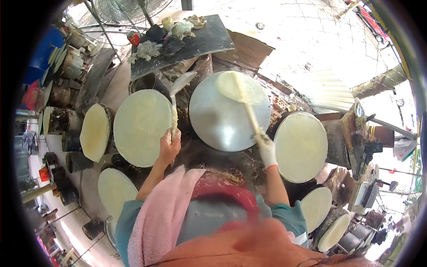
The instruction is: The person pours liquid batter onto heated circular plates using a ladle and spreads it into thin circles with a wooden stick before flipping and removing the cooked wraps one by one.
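Observation:
My left hand (pixel 169 144), bare, grips the handle of a flat spatula (pixel 178 91) whose pale blade points up past the right rim of a round plate covered with cream batter (pixel 141 127). My right hand (pixel 267 150), in a white glove, holds a long wooden spreader (pixel 247 102). Its far end rests in a patch of batter (pixel 238 86) at the top of a bare grey metal griddle (pixel 224 120) in the middle. A pink towel (pixel 162 213) lies over my left shoulder.
More round batter-covered plates stand around: far left (pixel 94 131), lower left (pixel 114 189), right (pixel 301 146) and lower right (pixel 316 207). A dark board with lumps and rags (pixel 187 42) lies behind the griddles. A fan (pixel 129 9) stands at top left.

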Motion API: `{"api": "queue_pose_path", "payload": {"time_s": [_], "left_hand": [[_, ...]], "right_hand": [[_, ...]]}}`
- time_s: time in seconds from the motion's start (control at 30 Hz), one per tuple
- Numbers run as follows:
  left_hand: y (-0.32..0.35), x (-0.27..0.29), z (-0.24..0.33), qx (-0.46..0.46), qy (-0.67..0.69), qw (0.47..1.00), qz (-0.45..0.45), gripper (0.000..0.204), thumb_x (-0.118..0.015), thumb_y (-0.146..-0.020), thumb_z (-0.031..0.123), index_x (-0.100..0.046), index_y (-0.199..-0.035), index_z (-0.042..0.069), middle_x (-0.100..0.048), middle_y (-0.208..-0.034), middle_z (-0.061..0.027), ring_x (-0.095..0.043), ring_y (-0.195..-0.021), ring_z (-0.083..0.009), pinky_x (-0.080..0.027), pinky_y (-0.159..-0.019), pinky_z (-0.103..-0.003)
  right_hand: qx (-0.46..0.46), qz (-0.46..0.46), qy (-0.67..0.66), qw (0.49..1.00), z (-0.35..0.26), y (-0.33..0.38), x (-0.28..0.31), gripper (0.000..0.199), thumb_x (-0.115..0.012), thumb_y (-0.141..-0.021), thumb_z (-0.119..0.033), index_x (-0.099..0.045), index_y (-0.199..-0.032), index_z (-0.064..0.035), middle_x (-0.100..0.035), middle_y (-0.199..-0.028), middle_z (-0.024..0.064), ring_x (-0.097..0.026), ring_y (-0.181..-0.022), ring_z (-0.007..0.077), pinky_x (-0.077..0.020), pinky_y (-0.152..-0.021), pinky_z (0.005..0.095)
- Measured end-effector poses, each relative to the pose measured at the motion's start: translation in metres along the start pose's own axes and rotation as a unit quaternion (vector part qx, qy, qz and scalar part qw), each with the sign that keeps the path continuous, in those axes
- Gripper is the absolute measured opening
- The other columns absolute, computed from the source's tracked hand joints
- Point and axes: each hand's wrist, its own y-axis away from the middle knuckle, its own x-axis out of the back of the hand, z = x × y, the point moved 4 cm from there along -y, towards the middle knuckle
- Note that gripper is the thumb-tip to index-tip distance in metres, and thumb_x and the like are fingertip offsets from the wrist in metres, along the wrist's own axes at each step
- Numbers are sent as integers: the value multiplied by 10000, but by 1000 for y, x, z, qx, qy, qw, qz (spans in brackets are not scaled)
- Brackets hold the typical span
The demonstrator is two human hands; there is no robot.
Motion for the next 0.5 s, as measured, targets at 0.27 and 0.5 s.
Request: {"api": "queue_pose_path", "payload": {"time_s": [0.27,0.5], "left_hand": [[-2,-19,23,-4,-88,996,24,134,-533,-885,113,-541,-878,-20,-512,-618,-140,-508,-564,-242,-424,-538,-360],[26,-25,-16,156,-68,985,11,197,-542,-880,151,-548,-888,-46,-557,-694,-200,-519,-615,-326,-433,-609,-397]], "right_hand": [[-252,-161,73,951,-28,-5,-17,255,-646,-860,-188,-624,-1057,-27,-552,-730,-55,-462,-582,16,-343,-499,151],[-195,-161,129,959,-33,-71,33,280,-639,-874,-229,-632,-1099,-64,-459,-592,-89,-363,-426,20,-265,-383,191]]}}
